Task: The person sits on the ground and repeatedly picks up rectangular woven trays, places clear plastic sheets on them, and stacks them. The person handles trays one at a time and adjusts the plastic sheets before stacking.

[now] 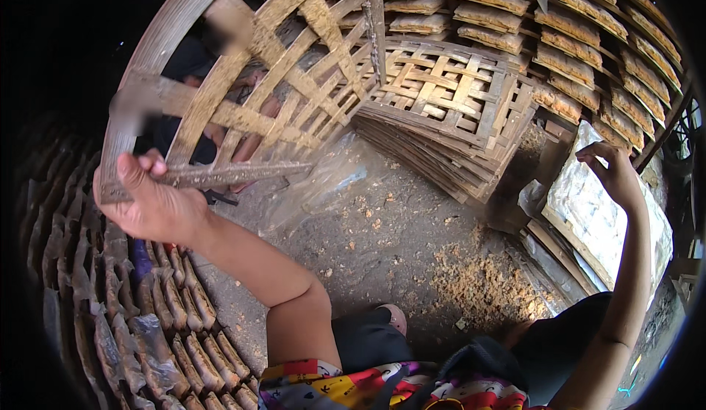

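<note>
My left hand (151, 200) is closed around the lower left corner of a woven bamboo tray (239, 64), a wooden frame with wide crossed slats. The tray is raised and tilted, its right edge above a stack of similar trays (448, 90). On the right, my right hand (610, 167) hovers over or touches a sheet of whitish plastic (588, 211) spread on a slanted pile of boards. Its fingers are curled toward the thumb in a pinch; I cannot make out whether the plastic is caught between them.
Racks of brownish slabs (570, 64) rise at the back right. More slabs in plastic (195, 314) line the lower left. Crumbs (489, 285) lie scattered on the grey floor (353, 241). Another person (254, 119) is partly visible through the slats.
</note>
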The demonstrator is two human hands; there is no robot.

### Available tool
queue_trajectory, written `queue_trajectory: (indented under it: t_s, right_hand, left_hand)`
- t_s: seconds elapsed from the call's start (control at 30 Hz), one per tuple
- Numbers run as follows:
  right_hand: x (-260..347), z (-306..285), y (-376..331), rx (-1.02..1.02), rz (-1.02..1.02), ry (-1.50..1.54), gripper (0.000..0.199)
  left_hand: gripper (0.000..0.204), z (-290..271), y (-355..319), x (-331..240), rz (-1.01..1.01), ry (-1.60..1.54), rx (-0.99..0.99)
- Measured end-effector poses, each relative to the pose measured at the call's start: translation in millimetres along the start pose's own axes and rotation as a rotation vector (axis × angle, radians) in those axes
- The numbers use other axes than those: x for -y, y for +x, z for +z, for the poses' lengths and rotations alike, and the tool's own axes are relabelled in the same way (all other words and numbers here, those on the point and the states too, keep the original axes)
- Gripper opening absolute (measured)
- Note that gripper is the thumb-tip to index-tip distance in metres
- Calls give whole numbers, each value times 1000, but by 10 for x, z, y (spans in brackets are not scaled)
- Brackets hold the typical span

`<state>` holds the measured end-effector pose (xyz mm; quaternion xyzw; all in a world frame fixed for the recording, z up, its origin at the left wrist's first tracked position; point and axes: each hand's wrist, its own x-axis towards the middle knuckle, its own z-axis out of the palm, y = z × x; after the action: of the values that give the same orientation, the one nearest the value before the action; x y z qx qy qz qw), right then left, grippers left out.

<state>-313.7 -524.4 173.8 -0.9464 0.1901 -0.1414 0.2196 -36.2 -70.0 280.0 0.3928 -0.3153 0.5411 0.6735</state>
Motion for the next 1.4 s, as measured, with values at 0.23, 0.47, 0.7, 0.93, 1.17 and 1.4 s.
queue_trajectory:
  t_s: [0.23,0.47,0.7,0.93,1.17,1.4]
  right_hand:
    - [508,335,37,150,-140,208,12]
    - [923,813,6,522,-129,470,18]
    - [1274,2088,147,668,-328,397,34]
    - [2075,3127,624,81,-271,680,54]
    - [2283,3297,917,-166,-147,878,42]
    - [2065,3373,974,-309,-182,790,33]
  left_hand:
    - [21,-932,188,-838,-19,309,-162]
    - [13,-1238,10,-590,-382,474,4]
    - [11,-1705,-764,-94,-666,507,92]
    - [26,-1788,-787,-223,-613,424,221]
    - [31,-1511,-846,-429,-602,398,284]
    - [38,-1257,-894,-608,-588,483,334]
